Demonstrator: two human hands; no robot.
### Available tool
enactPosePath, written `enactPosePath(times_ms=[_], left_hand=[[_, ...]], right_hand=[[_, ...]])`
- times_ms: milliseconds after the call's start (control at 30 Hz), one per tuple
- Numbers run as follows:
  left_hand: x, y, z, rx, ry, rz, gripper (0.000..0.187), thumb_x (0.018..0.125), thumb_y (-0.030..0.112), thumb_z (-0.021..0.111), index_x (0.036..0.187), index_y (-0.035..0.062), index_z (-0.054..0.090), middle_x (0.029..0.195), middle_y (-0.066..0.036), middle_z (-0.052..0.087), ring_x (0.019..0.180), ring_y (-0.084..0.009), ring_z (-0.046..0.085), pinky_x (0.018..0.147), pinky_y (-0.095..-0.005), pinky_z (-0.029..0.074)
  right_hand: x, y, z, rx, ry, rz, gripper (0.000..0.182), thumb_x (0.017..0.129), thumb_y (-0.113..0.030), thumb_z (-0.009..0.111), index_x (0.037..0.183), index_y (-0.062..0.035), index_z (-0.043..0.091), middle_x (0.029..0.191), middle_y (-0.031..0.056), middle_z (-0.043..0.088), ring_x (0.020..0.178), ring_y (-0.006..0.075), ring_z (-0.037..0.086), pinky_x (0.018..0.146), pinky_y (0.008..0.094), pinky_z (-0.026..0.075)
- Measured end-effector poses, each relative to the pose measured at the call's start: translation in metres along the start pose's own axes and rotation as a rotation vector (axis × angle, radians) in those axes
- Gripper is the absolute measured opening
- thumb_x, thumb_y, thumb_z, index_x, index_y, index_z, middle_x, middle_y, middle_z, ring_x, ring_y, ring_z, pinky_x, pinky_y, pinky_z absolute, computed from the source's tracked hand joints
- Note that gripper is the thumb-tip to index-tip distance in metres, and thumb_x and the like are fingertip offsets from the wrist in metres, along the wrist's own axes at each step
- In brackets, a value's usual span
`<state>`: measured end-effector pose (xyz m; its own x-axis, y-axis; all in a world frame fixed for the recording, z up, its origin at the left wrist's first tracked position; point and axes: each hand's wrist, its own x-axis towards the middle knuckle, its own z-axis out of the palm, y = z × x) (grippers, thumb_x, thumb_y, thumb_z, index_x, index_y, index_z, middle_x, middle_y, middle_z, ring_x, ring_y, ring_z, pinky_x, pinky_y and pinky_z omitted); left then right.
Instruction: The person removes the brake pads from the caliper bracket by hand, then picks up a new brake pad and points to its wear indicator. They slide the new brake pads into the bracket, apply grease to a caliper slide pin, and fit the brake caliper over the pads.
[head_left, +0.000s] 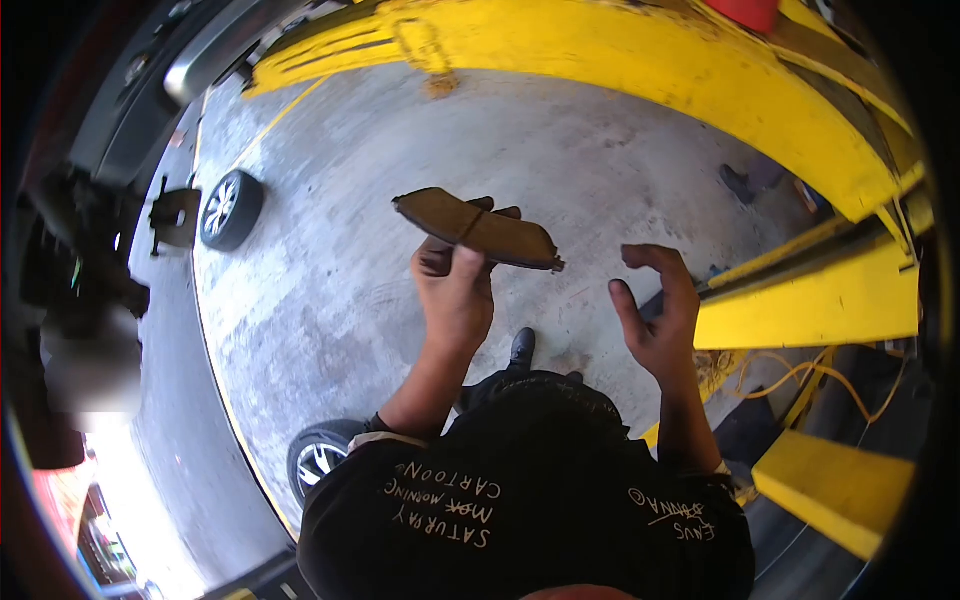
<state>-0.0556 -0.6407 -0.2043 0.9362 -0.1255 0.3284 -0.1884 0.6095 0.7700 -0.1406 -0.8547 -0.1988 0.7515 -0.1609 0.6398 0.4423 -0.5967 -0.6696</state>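
White lettering reading "SATURDAY", "MORNING" and "CARTOON" runs upside down across the near black fabric shirt (pixel 580 490); the script at right is only partly legible. Farther out, the bare left hand (pixel 458 295) pinches a flat, brown-faced, elongated brake pad (pixel 505 236), its thumb on the near edge, the pad reaching right beyond the fingers. Right of it, apart, the empty right hand (pixel 667 320) curls, thumb and fingers separated. A yellow metal beam (pixel 600 65) spans the far side.
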Motion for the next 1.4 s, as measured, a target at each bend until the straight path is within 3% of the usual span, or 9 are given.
enactPosePath(times_ms=[33, 167, 467, 600, 667, 867, 1067, 1233, 1400], left_hand=[[-0.003, 0.005, 0.0, -0.088, 0.02, 0.033, 0.037, 0.091, 0.011, 0.073, 0.12, -0.0094, 0.061, 0.122, -0.018, 0.067, 0.111, -0.0338, 0.067, 0.098, -0.0472, 0.053], [-0.027, 0.035, -0.01, 0.333, 0.152, 0.083, 0.038, 0.079, -0.005, 0.08, 0.114, -0.0094, 0.066, 0.106, -0.012, 0.073, 0.101, -0.0186, 0.069, 0.093, -0.0352, 0.055], [-0.09, 0.096, -0.055, 0.763, 0.45, 0.114, 0.048, 0.078, -0.001, 0.084, 0.12, -0.0105, 0.063, 0.108, -0.014, 0.073, 0.104, -0.0195, 0.069, 0.097, -0.0361, 0.055], [-0.099, 0.131, -0.081, 0.843, 0.573, 0.203, 0.051, 0.079, 0.001, 0.084, 0.123, -0.0105, 0.061, 0.109, -0.014, 0.073, 0.105, -0.0194, 0.069, 0.097, -0.035, 0.054], [-0.099, 0.151, -0.1, 0.864, 0.621, 0.245, 0.053, 0.079, 0.001, 0.084, 0.125, -0.0106, 0.06, 0.109, -0.014, 0.073, 0.105, -0.0195, 0.069, 0.097, -0.0348, 0.054], [-0.086, 0.248, -0.184, 1.059, 0.751, 0.467, 0.054, 0.082, 0.0, 0.081, 0.128, -0.0116, 0.056, 0.109, -0.016, 0.072, 0.105, -0.0232, 0.071, 0.094, -0.0362, 0.057], [-0.044, 0.418, -0.249, 1.524, 0.761, 0.658, 0.052, 0.078, 0.029, 0.088, 0.112, -0.0062, 0.069, 0.098, -0.013, 0.076, 0.084, -0.0204, 0.076, 0.075, -0.0313, 0.061], [-0.012, 0.531, -0.285, 1.894, 0.761, 0.824, 0.044, 0.078, 0.039, 0.086, 0.094, -0.0008, 0.074, 0.086, -0.013, 0.075, 0.075, -0.0237, 0.073, 0.072, -0.0347, 0.058], [0.0, 0.559, -0.302, 1.881, 0.778, 0.773, 0.05, 0.078, 0.04, 0.085, 0.09, -0.0065, 0.072, 0.08, -0.016, 0.074, 0.07, -0.0234, 0.071, 0.066, -0.0359, 0.056]], right_hand=[[-0.006, 0.007, 0.002, 0.041, -0.024, 0.049, 0.031, 0.084, -0.002, 0.074, 0.113, -0.0006, 0.063, 0.104, 0.013, 0.066, 0.091, 0.0231, 0.064, 0.082, 0.0323, 0.051], [-0.017, 0.017, 0.021, 0.181, -0.099, 0.159, 0.011, 0.089, -0.005, 0.072, 0.094, 0.0011, 0.064, 0.081, 0.0077, 0.068, 0.077, 0.0183, 0.065, 0.077, 0.0312, 0.051], [-0.034, 0.025, 0.103, 0.598, -0.465, 0.261, 0.014, 0.103, -0.009, 0.05, 0.098, 0.0027, 0.056, 0.054, 0.0043, 0.049, 0.047, 0.0137, 0.051, 0.053, 0.0297, 0.049], [-0.021, 0.021, 0.143, 0.927, -0.698, 0.315, 0.02, 0.105, -0.014, 0.047, 0.098, 0.0026, 0.057, 0.051, 0.004, 0.047, 0.047, 0.0126, 0.049, 0.059, 0.0327, 0.053], [-0.007, 0.021, 0.171, 0.945, -0.79, 0.05, 0.024, 0.105, -0.018, 0.047, 0.101, 0.0025, 0.058, 0.056, 0.0036, 0.052, 0.051, 0.0134, 0.053, 0.064, 0.0327, 0.055], [0.018, -0.067, 0.248, 0.706, -0.895, 0.175, 0.023, 0.101, -0.007, 0.054, 0.083, 0.0053, 0.059, 0.072, 0.0077, 0.063, 0.062, 0.0121, 0.06, 0.064, 0.0297, 0.053], [0.033, -0.107, 0.345, 0.755, -0.858, 0.187, 0.056, 0.108, -0.028, 0.044, 0.058, -0.0042, 0.046, 0.049, 0.0023, 0.042, 0.044, 0.014, 0.047, 0.059, 0.0314, 0.054], [0.046, -0.13, 0.41, 0.934, -0.94, 0.165, 0.076, 0.107, -0.054, 0.012, 0.054, -0.0091, 0.044, 0.047, 0.0017, 0.041, 0.044, 0.0207, 0.05, 0.097, 0.0452, 0.046], [0.065, -0.169, 0.436, 0.826, -0.96, 0.117, 0.077, 0.106, -0.056, 0.009, 0.055, -0.0095, 0.044, 0.047, 0.0032, 0.045, 0.051, 0.0218, 0.055, 0.107, 0.0459, 0.036]])
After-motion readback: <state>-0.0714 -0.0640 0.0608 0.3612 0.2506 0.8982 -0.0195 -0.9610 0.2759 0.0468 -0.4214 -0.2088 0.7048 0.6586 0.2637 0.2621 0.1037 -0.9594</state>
